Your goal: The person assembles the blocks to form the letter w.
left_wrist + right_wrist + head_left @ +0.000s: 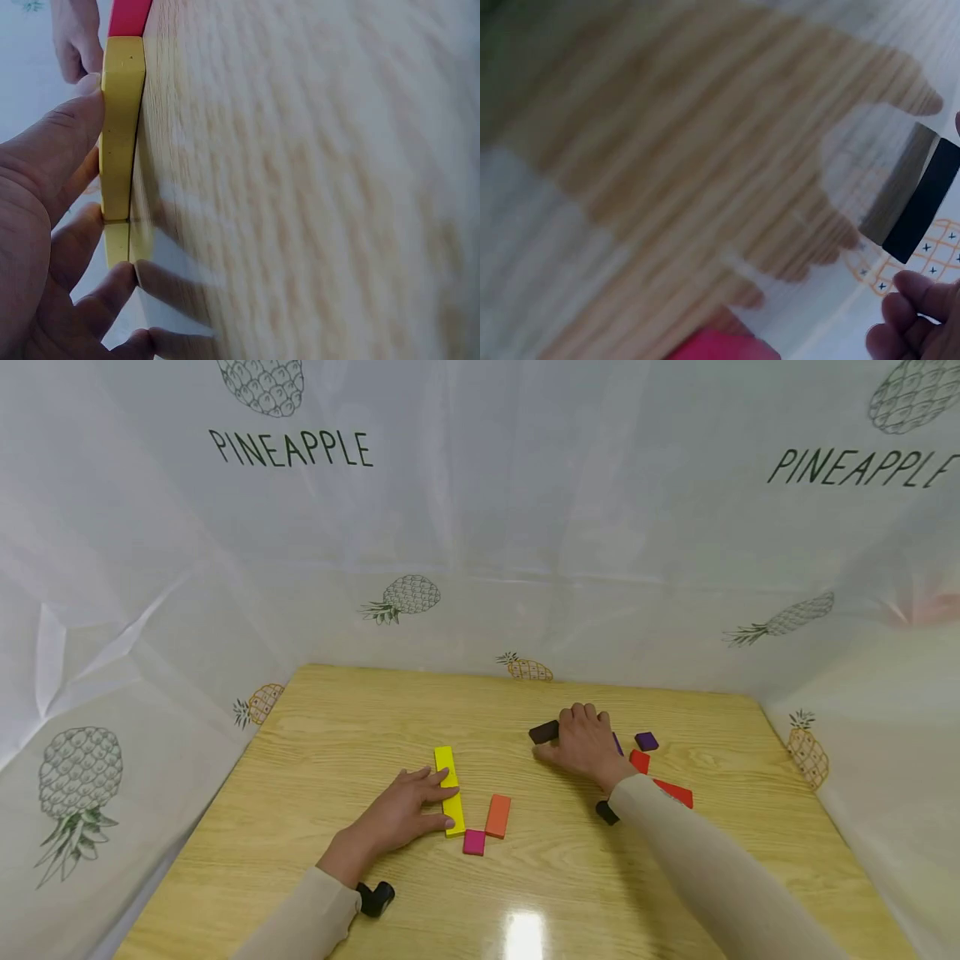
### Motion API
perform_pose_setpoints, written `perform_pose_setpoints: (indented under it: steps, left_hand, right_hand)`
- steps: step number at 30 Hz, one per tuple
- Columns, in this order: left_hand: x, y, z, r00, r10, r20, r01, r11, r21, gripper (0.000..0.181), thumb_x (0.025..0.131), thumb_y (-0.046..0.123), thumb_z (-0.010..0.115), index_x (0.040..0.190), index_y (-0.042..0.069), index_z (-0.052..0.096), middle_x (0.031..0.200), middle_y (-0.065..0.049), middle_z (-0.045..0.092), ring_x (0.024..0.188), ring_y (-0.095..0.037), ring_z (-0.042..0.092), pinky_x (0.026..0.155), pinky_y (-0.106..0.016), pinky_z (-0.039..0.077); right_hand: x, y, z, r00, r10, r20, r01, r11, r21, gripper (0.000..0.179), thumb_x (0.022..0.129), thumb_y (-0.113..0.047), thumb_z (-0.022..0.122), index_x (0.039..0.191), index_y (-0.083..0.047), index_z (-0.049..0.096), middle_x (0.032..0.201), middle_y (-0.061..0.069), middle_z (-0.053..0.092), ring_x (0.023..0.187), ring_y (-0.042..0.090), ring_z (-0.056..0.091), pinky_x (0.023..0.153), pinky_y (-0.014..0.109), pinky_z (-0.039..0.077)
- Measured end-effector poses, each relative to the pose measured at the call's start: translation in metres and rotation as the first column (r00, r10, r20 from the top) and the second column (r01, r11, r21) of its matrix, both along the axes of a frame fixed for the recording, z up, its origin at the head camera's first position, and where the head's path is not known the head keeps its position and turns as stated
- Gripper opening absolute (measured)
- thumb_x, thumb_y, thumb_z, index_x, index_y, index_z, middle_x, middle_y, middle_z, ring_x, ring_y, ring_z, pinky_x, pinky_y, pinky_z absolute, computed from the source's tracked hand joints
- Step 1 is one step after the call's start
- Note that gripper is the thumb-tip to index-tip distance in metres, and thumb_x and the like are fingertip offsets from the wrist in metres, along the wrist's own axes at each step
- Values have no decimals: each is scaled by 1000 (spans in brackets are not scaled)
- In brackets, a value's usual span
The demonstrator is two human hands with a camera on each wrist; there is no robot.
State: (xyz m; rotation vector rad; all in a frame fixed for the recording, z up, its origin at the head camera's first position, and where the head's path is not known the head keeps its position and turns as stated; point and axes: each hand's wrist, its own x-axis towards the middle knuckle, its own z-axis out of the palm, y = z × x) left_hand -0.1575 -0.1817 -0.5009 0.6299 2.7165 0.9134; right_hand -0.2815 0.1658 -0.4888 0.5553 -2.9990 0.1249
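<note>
Grip-wise, neither hand looks clamped on anything. Left hand (pixel 401 812) is loosely spread, with thumb and fingers resting on the row of 2 flat, bright-yellow rectangular blocks (pixel 454 808), which lie end to end on the wood-grain table (pixel 360 710). Right hand (pixel 587 745) is over at the flat, near-black rectangular block (pixel 543 732), well right of the yellow row and further back. From the right wrist there's a sliver of gap between block and fingers, so I'd call it not grasped, though that view cuts off part of the hand.

Tips, imo: keep the left hand light. Resting fingers are plenty to steady 2 blocks, and a hard push could open the seam. The flat orange rectangular block (pixel 498 816) sits just right of the yellow row and the small magenta square block (pixel 474 842) is by its near end, so a sideways nudge would probably bump them.

For the near-black block, I'd pinch 2 opposite edges, low down; flat pieces tend to skid if pressed from above. Also mind the flat red pieces (pixel 675 793) and small dark-purple square block (pixel 646 741), even further right of the yellow row. Lifting beats dragging there.
</note>
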Motion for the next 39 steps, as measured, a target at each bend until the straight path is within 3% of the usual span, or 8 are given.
perform_pose_setpoints:
  steps: [5,8,13,17,23,33,39]
  left_hand:
    - [2,1,0,1000,10,5,-10,1000,-2,53,97,44,75,145,22,67,165,-8,45,158,-41,31,129,-67,14]
    - [2,0,1,1000,8,-6,-8,1000,-3,53,97,44,75,145,22,67,165,-8,45,158,-41,31,129,-67,15]
    - [0,1,2,1000,3,-13,-3,1000,-4,53,97,43,75,145,22,67,165,-8,46,158,-41,31,129,-68,15]
    - [0,1,2,1000,3,-6,-3,1000,2,53,97,43,75,145,21,67,165,-9,46,158,-41,31,129,-68,15]
    - [1,2,2,1000,11,-7,-11,1000,-1,53,97,44,75,145,22,68,165,-9,46,158,-41,31,129,-68,15]
    - [3,2,4,1000,7,-12,-7,1000,3,53,97,41,76,145,20,67,165,-9,46,158,-42,31,129,-68,15]
    - [2,1,3,1000,5,-18,-5,1000,7,53,97,40,76,145,20,68,165,-9,46,158,-41,31,129,-67,15]
  right_hand:
    - [-1,-4,-3,999,-37,29,37,999,5,78,93,-76,59,108,1,61,105,19,56,102,39,52,88,55,41]
    - [-2,-7,-2,999,-35,38,35,999,15,77,95,-73,58,114,3,62,111,21,58,107,41,53,92,57,42]
    - [-3,-9,0,997,35,68,-35,999,-1,66,96,-57,61,124,3,62,120,20,57,113,41,51,98,59,42]
    - [-2,-5,0,994,74,77,-75,997,6,67,94,-58,63,125,1,63,121,18,57,112,38,51,96,56,43]
    - [-1,1,0,995,74,72,-76,997,22,65,96,-59,62,119,2,65,118,19,59,106,37,51,90,54,43]
    - [2,-1,2,993,116,23,-116,993,15,65,97,-57,66,123,3,64,116,19,59,102,34,50,89,51,43]
    - [7,-4,4,989,147,9,-147,989,-17,65,94,-56,68,124,2,62,120,18,59,108,35,52,93,54,45]
